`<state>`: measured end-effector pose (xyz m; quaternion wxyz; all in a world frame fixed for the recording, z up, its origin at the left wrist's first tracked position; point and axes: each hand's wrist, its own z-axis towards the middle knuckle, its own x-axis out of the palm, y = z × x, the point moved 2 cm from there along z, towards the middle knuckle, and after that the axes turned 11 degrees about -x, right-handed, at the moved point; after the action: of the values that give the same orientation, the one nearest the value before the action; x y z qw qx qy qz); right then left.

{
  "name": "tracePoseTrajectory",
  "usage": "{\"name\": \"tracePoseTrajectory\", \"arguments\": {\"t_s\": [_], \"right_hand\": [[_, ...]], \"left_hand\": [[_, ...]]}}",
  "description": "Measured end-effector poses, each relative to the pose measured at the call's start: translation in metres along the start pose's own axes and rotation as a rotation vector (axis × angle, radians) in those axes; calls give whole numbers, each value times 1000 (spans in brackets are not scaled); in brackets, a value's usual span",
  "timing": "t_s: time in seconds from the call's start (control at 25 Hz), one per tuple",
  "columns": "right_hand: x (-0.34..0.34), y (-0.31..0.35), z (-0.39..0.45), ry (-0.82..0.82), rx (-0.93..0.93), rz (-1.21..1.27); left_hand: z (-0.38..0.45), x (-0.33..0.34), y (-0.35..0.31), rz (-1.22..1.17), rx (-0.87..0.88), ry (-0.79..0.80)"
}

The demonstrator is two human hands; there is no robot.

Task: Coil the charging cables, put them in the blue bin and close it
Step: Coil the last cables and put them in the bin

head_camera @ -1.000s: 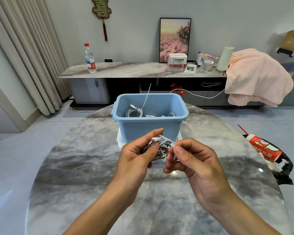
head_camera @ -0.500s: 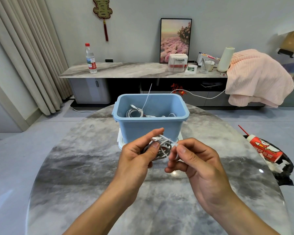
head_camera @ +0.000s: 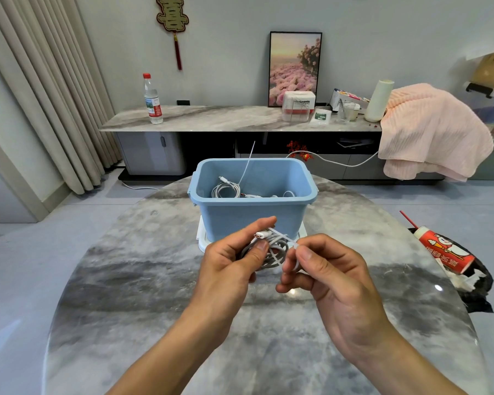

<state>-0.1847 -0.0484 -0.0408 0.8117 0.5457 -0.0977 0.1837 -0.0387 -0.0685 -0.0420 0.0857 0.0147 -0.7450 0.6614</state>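
While the marble table [head_camera: 143,295] filled the lower frame, a sideboard [head_camera: 211,118] w/ bottle [head_camera: 152,99] and pink blanket [head_camera: 431,132] ran across the upper part. Vs. half a sec earlier, little differed: right hand sat slightly lower. Left hand [head_camera: 228,263] gripped the coiled cable [head_camera: 274,249] at center, thumb curled over it. Right hand [head_camera: 328,272] pinched the cable's loose end. Blue bin [head_camera: 251,220], lid off, stood just behind w/ other cables [head_camera: 226,189] inside.

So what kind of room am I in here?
Most likely a home living room: a long low marble-topped cabinet along the wall, a framed flower picture leaning on it, floor-length curtains, and a round marble table.
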Motion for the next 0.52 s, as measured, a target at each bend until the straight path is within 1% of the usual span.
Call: {"name": "tracePoseTrajectory", "arguments": {"t_s": [0.24, 0.52], "right_hand": [[0, 0, 0, -6, 1, 9], [0, -1, 0, -27, -13, -49]], "left_hand": [[-1, 0, -1, 3, 0, -8], [0, -1, -2, 2, 0, -5]]}}
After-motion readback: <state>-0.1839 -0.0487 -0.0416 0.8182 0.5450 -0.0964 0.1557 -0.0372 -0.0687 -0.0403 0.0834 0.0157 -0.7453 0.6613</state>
